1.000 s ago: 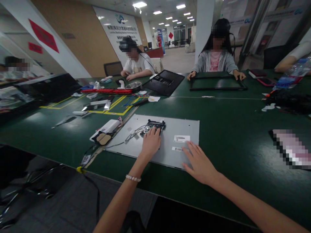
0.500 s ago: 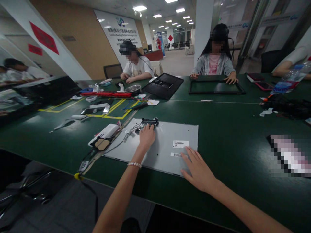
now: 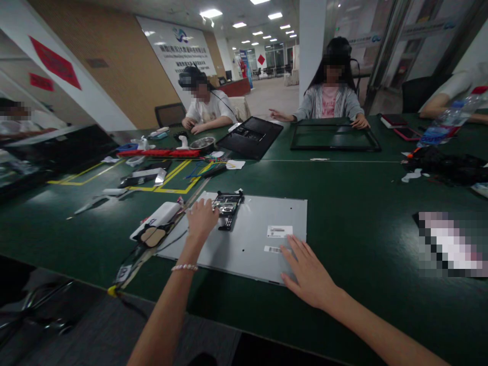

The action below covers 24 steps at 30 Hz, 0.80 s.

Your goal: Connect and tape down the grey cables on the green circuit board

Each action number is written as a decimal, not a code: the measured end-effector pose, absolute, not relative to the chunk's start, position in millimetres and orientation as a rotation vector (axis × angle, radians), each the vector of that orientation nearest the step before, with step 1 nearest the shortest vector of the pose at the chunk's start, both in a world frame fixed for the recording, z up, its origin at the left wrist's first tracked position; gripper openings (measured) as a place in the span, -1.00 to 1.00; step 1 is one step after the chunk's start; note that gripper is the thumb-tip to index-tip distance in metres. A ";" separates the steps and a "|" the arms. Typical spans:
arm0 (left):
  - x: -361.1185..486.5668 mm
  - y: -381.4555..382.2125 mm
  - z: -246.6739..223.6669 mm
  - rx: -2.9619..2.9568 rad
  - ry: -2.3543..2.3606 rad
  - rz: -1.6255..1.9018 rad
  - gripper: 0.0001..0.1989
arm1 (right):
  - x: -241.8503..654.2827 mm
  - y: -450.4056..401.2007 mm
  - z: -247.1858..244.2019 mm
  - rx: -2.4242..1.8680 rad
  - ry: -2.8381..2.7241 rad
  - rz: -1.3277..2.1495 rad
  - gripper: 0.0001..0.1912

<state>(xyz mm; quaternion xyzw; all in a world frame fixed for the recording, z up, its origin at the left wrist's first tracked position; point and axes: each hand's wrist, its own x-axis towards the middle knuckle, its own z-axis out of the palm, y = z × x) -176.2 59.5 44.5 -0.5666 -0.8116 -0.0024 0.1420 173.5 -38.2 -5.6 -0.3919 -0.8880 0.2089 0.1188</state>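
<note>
Green table [image 3: 362,203] under room lights, two co-workers across it: one [image 3: 211,107] beyond the left hand, the other [image 3: 330,101] beyond the right hand, by a black frame [image 3: 335,149]. Black cover [image 3: 251,137] sits well past the hands.

Main relation: board [image 3: 227,208] is just right of the left hand [image 3: 202,221], on the metal panel [image 3: 263,213]. Left hand is clearly nearer; right hand [image 3: 310,279] is well apart from it, lower right. Panel's long axis runs across, from beyond the left wrist to the right fingertips. Board's visible black bracket has one arm crossing at the far side and another coming back toward the person. Full long axis of the board — can't tell, left hand hides its left part.

Left hand: fingers bent, at the board's left side. Looks like contact, but can't tell if it's a grip. Right hand: open, palm down, fingers spread over the panel's near right area, beside the labels [image 3: 279,232], holding nothing. White case [image 3: 158,221] is just left of the left hand, off the panel.

Versus half a second ago: left hand was over the board, now it's more to the left — far more of the board shows. Right hand roughly same spot on the panel. Right-side co-worker now has one hand lifted clear of the frame.
</note>
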 end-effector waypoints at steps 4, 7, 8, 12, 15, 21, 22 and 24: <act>-201.0 50.9 39.4 -1.617 -2.544 0.087 -0.57 | 174.1 -36.9 -5.6 -1.154 -2.591 0.623 -0.30; -208.6 46.7 37.7 -1.648 -2.576 0.081 -0.55 | 174.0 -37.1 -6.1 -1.164 -2.594 0.623 -0.30; -210.3 46.0 38.0 -1.653 -2.560 0.080 -0.55 | 174.0 -37.2 -6.1 -1.165 -2.597 0.623 -0.30; -218.8 46.1 41.1 -1.722 -2.520 0.068 -0.55 | 173.9 -37.6 -5.2 -1.172 -2.599 0.622 -0.32; -226.6 46.4 42.0 -1.752 -2.541 0.060 -0.57 | 173.8 -37.7 -4.2 -1.169 -2.596 0.628 -0.32; -231.9 52.7 47.5 -1.635 -2.533 0.116 -0.48 | 172.9 -38.6 -3.7 -1.172 -2.595 0.620 -0.31; -230.2 57.3 51.2 -1.628 -2.503 0.111 -0.47 | 172.7 -38.9 -3.4 -1.174 -2.596 0.613 -0.32; -224.3 70.9 60.5 -1.639 -2.418 0.052 -0.44 | 172.1 -39.3 -2.7 -1.173 -2.595 0.597 -0.33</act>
